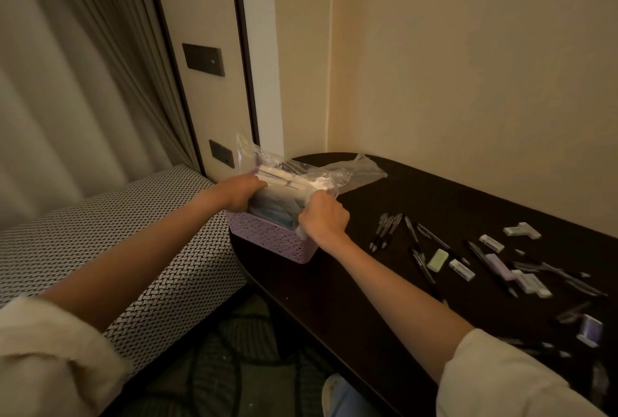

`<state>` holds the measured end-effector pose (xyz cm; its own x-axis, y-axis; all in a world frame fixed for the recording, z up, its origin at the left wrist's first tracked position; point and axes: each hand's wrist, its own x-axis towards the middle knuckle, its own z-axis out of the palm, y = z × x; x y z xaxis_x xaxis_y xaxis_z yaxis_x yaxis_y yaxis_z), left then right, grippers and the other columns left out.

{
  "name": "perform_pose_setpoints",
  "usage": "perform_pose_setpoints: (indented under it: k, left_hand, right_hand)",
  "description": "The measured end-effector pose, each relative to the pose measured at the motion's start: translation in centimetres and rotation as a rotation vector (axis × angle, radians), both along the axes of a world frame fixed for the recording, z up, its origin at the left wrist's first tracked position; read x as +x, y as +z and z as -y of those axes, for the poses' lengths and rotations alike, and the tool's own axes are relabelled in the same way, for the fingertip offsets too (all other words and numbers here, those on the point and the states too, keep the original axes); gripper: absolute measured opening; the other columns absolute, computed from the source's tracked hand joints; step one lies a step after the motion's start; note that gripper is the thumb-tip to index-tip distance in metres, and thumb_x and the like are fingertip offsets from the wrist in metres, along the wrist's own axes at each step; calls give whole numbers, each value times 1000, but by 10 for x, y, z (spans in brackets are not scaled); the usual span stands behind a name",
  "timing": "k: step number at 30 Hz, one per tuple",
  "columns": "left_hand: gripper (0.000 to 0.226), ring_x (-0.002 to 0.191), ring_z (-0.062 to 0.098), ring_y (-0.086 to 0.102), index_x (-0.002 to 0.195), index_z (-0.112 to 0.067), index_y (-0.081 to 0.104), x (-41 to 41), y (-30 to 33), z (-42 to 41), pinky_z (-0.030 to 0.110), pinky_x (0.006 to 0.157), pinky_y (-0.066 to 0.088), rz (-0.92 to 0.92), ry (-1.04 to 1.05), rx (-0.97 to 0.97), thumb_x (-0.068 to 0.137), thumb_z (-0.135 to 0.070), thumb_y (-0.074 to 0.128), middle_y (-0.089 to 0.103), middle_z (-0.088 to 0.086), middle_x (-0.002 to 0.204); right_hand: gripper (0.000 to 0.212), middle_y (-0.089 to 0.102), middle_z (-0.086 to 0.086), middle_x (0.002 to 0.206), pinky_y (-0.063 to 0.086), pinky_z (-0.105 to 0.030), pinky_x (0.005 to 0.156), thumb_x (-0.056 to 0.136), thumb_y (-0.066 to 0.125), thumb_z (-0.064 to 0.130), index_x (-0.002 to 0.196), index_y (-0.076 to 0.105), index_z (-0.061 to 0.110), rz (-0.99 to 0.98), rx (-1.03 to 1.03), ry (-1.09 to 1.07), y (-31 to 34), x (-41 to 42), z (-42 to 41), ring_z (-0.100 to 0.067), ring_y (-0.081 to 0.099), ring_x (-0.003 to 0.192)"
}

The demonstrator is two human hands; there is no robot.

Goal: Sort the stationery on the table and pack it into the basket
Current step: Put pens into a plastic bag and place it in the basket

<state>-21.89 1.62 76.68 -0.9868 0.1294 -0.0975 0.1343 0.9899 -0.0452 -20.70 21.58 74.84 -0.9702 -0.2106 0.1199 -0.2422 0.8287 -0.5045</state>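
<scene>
The room is dim and warm-toned, a yellowish cast over the wall (pixel 468 65); the dark tabletop (pixel 384 266) swallows detail and shows little sheen; the clear plastic bag (pixel 351 170) catches faint pale highlights; small items at the right edge are smeared by blur; the wide lens bows the door frame (pixel 245 48) and the curtain (pixel 67 82); the sleeves (pixel 50 359) at the bottom corners look soft.

Basket (pixel 267 239) on table (pixel 368 282), pens (pixel 384 231) right.
</scene>
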Motion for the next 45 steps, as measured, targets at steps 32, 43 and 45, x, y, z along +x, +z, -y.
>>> perform_pose_setpoints:
  k: [32,43,45]
  left_hand:
    - [77,141,28,23,151,-29,21,14,-37,-12,56,116,10,13,84,171,85,-68,15,30,9,151]
    - [96,126,20,45,138,-18,46,38,-35,-8,28,105,30,-385,-194,385,66,-82,55,55,4,133]
    - [91,122,21,49,128,-16,54,38,-33,-9,28,102,36,-390,-165,448,63,-79,61,59,3,127]
  right_hand:
    - [34,59,-8,115,47,-38,80,85,68,23,115,55,11,85,65,13,6,-21,-3,-28,59,107]
    - [21,69,-12,78,43,-19,39,95,46,9,113,56,4,537,-717,57,22,-25,1,-13,65,52]
    - [18,66,-10,75,38,-15,36,98,42,7,108,56,2,683,-920,54,32,-23,-3,-9,61,48]
